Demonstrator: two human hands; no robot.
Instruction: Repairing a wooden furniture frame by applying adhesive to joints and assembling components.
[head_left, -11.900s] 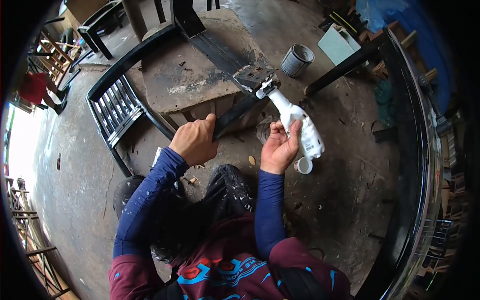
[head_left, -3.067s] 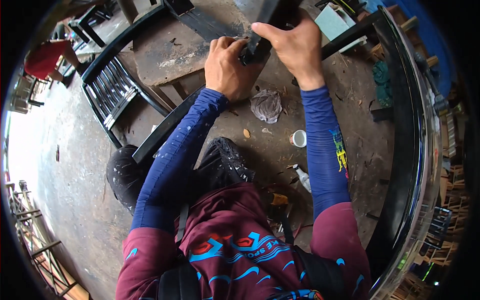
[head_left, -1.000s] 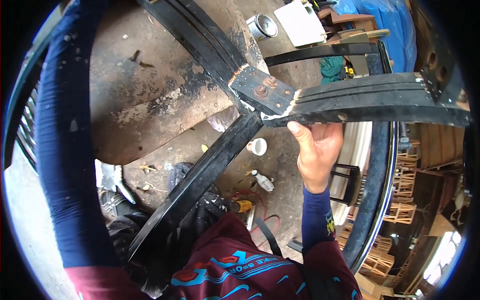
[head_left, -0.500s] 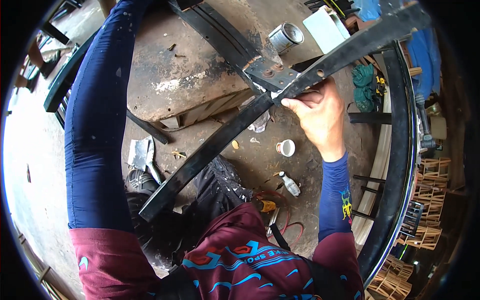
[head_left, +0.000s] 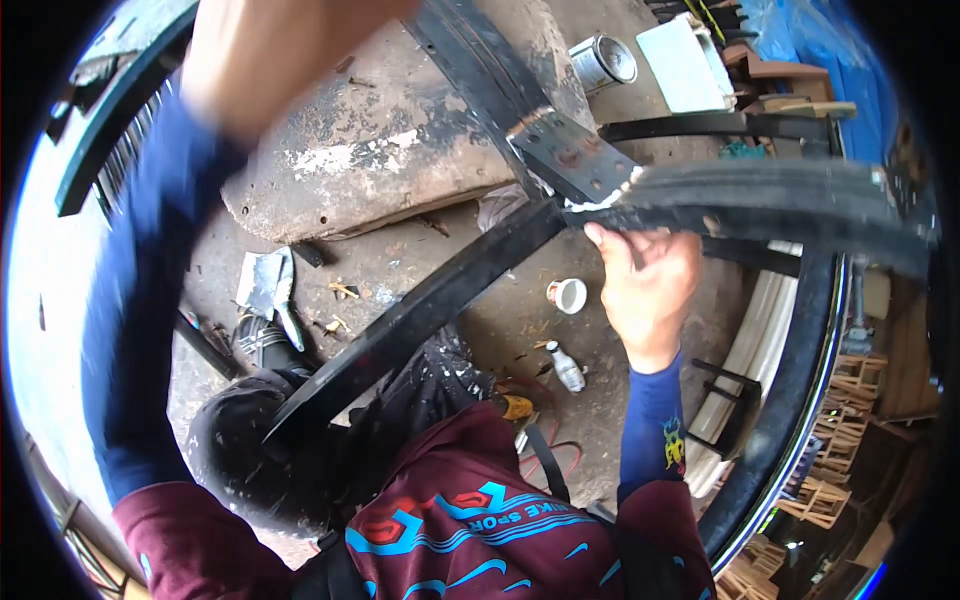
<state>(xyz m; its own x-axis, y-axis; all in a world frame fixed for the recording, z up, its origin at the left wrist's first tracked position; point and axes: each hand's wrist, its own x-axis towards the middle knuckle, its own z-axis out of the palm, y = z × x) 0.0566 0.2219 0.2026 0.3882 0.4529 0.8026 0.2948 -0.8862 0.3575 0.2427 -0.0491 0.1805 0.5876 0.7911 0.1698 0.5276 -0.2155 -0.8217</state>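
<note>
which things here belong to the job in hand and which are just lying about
In the job:
curved black rail, held at its lower edge by the right hand
metal plate
white paste where they meet
probably the white bottle on the floor
left hand, blurred, contact unclear

Apparently lying about:
metal can
pale box
flat-bladed scraper
white cup

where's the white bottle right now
In the head view, the white bottle lies on the floor right of centre, below the white cup and lower left of the right hand.
</note>
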